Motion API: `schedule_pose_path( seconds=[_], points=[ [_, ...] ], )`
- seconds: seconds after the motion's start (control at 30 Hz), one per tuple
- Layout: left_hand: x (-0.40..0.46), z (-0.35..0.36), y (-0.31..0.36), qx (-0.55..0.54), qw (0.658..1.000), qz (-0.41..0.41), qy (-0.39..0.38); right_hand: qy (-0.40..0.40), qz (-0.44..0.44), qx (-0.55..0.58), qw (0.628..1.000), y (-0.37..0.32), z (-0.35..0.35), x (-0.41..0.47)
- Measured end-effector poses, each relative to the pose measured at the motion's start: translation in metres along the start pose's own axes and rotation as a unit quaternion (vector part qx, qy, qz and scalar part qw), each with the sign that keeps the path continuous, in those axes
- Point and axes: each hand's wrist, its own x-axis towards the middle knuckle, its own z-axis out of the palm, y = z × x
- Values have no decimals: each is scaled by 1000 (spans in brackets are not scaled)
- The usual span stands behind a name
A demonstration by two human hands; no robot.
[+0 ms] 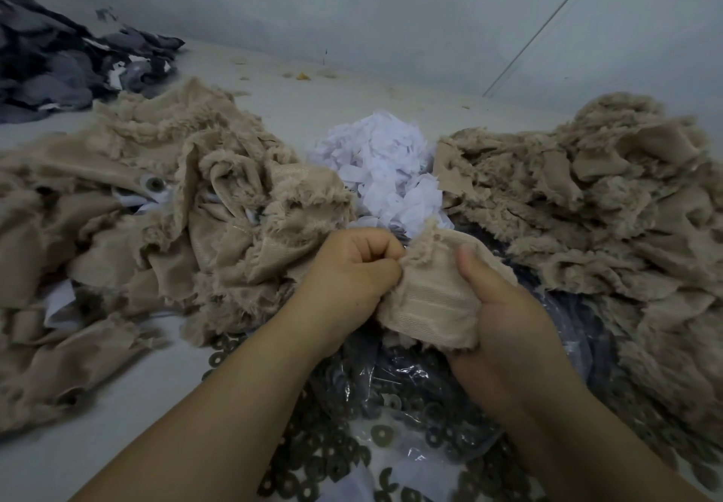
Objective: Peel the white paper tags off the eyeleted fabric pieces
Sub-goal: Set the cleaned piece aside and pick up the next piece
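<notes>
A small beige fabric piece with a fuzzy frayed edge is held between both hands in the middle of the view. My right hand grips it from the right, thumb lying across its ribbed face. My left hand is curled tight against the piece's upper left edge and pinches something there; what it pinches is hidden by the fingers. A heap of crumpled white paper tags lies just beyond the hands. One eyelet with white paper under it shows in the left beige pile.
A second pile of beige fabric pieces fills the right side. Loose dark metal rings and a clear plastic bag lie under my forearms. Dark grey cloth is heaped at the far left. A pale wall closes the back.
</notes>
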Motion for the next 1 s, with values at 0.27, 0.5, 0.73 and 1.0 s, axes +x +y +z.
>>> schedule_pose_path(
  seconds=[0.27,0.5,0.73,1.0],
  points=[
    [-4,6,-1,98,991,87,27,24,-35,-114,993,7,-1,-4],
    [1,8,-6,75,990,85,82,13,-32,-85,996,12,-2,-1],
    [-1,4,-2,-89,996,-1,14,11,-9,-22,1000,8,2,-3],
    [3,-1,-6,-156,987,-45,-12,-3,-2,11,1000,5,5,-4]
  ],
)
